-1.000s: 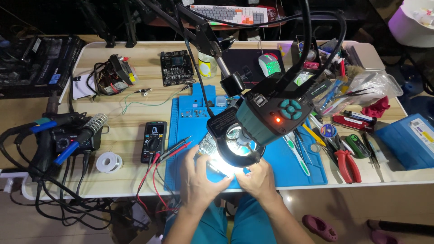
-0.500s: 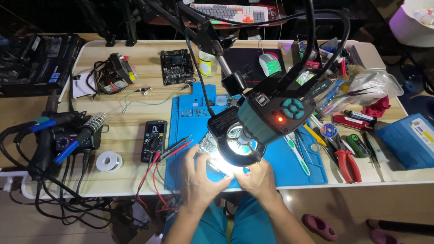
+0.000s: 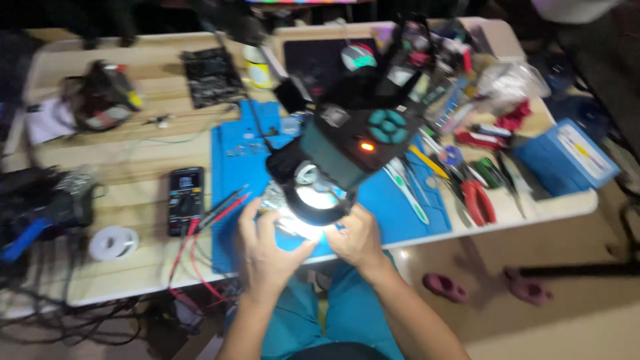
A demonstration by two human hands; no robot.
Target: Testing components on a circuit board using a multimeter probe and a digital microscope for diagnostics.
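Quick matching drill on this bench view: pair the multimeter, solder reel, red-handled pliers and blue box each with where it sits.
Things:
1. multimeter
2. solder reel
3. red-handled pliers
4. blue box

Places:
A. far right edge of the table
B. just left of the blue mat, red probe leads beside it
C. right of the blue mat, among the hand tools
D. near the front edge, left of the multimeter

Pairs: 1-B, 2-D, 3-C, 4-A

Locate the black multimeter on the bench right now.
In the head view the black multimeter lies on the wooden table, left of the blue mat and the left hand, with the solder roll further left.
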